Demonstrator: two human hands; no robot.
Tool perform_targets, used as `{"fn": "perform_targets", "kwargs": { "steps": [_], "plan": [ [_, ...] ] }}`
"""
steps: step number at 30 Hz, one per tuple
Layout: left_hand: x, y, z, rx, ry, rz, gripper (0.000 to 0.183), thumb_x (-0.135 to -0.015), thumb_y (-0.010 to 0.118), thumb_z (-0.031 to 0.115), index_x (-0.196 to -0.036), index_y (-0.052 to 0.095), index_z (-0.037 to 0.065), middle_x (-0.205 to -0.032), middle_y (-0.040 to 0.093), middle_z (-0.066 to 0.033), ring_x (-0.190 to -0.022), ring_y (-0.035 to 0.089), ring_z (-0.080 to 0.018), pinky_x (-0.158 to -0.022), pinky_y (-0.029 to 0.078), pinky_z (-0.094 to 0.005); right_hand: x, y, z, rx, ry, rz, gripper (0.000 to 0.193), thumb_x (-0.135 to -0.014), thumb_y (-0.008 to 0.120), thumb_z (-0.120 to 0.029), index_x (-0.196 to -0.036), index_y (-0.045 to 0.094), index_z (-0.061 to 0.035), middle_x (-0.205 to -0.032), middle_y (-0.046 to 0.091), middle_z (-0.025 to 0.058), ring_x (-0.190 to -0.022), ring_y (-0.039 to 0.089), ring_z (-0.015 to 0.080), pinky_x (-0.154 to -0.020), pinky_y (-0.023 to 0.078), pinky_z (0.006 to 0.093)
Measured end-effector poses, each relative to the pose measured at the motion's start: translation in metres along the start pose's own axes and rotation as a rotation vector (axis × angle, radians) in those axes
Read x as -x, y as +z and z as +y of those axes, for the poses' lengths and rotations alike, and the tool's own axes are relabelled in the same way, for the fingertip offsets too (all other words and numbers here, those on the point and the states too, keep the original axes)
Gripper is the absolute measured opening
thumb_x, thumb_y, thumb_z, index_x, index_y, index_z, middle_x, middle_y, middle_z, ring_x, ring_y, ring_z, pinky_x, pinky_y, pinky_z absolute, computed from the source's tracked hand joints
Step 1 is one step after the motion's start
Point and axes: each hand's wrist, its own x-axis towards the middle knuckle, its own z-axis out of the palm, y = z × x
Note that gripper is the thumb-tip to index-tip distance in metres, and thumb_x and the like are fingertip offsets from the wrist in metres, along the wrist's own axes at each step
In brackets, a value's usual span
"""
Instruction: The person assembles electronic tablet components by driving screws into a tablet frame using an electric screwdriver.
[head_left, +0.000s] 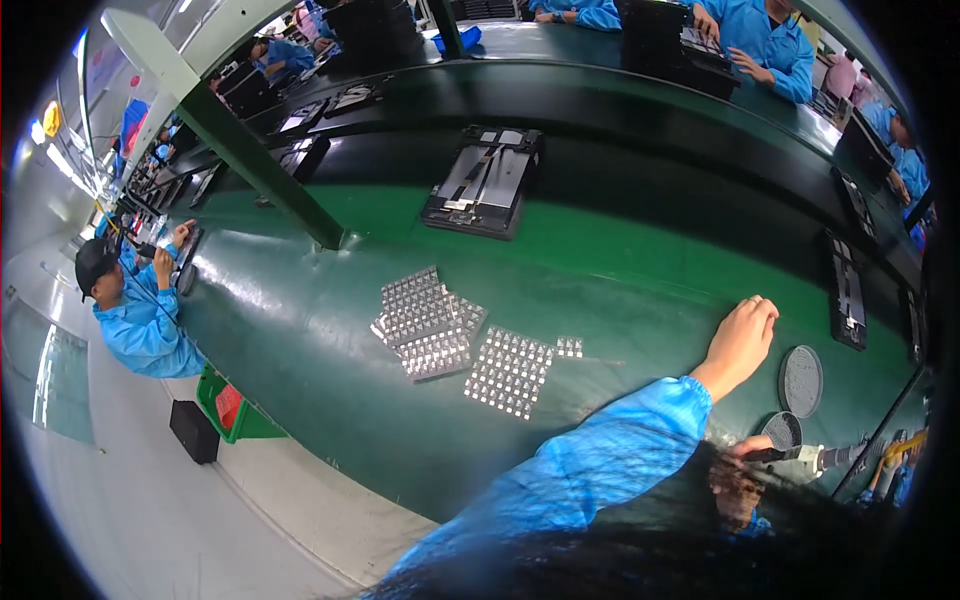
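Your left hand (738, 345) rests over the right side of the counter (300, 370), fingers bent; whether anything is pinched in them cannot be told. Your right hand (738, 482), partly hidden behind dark hair at the near right, has its fingers wrapped around a black, grey and clear tool (800, 461), probably a powered driver.

The tool lies beside the nearer round dish (801, 430); the farther round dish (783, 382) sits just beyond. Their fine contents are too small to identify. Judged from this position, steady the dish rims against knocks, and lift your head so hair does not mask the tool. Keep your left sleeve (620, 440) off the component sheets (430, 320) and the single sheet (508, 372), which lie left of it.

The counter is green and glossy, with glare at left. Beyond it, an opened tablet-like device (485, 185) rests on a dark strip resembling a conveyor. A green post (265, 175) stands at far left. Co-workers in blue occupy the left and far sides; a green bin (210, 400) sits below the counter's left edge.
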Motion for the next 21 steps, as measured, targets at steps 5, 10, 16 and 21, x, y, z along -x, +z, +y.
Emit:
{"fn": "perform_targets", "kwargs": {
  "steps": [5, 10, 16, 21],
  "plan": [
    [-0.002, 0.005, 0.003, -0.023, 0.039, -0.004, 0.008, -0.090, 0.056, 0.007, -0.095, 0.059, 0.001, -0.096, 0.062, -0.0155, -0.093, 0.060, -0.0349, -0.079, 0.051, -0.0444, 0.001, 0.002, -0.003, 0.002, -0.024, 0.058, 0.035, -0.085, 0.068, -0.021, -0.101, 0.044, -0.0021, -0.057, 0.044, 0.0035, -0.042, 0.041, 0.0134, -0.041, 0.039, 0.0279],
    [-0.010, 0.016, 0.003, 0.062, 0.124, 0.060, 0.012, -0.089, 0.058, 0.008, -0.098, 0.063, 0.001, -0.096, 0.063, -0.0170, -0.092, 0.062, -0.0346, -0.080, 0.051, -0.0434, -0.003, 0.020, -0.013, -0.212, -0.038, 0.136, 0.028, -0.083, 0.069, -0.010, -0.101, 0.051, 0.0006, -0.063, 0.051, 0.0073, -0.048, 0.050, 0.0161, -0.045, 0.043, 0.0296],
    [-0.029, 0.039, -0.004, 0.046, 0.034, -0.050, 0.023, -0.086, 0.064, 0.006, -0.108, 0.061, 0.002, -0.103, 0.063, -0.0163, -0.098, 0.063, -0.0314, -0.086, 0.051, -0.0387, -0.013, 0.041, -0.038, -0.182, -0.050, -0.090, 0.021, -0.083, 0.070, -0.002, -0.100, 0.059, 0.0031, -0.066, 0.057, 0.0095, -0.054, 0.056, 0.0157, -0.049, 0.046, 0.0288],
    [-0.042, 0.073, -0.007, -0.013, 0.066, -0.167, 0.029, -0.085, 0.066, 0.010, -0.112, 0.059, 0.004, -0.114, 0.060, -0.0187, -0.108, 0.057, -0.0375, -0.092, 0.049, -0.0439, -0.008, 0.044, -0.049, -0.160, -0.070, -0.090, 0.020, -0.085, 0.069, -0.001, -0.102, 0.060, 0.0019, -0.070, 0.061, 0.0101, -0.056, 0.058, 0.0145, -0.051, 0.046, 0.0273]
  ]
}}
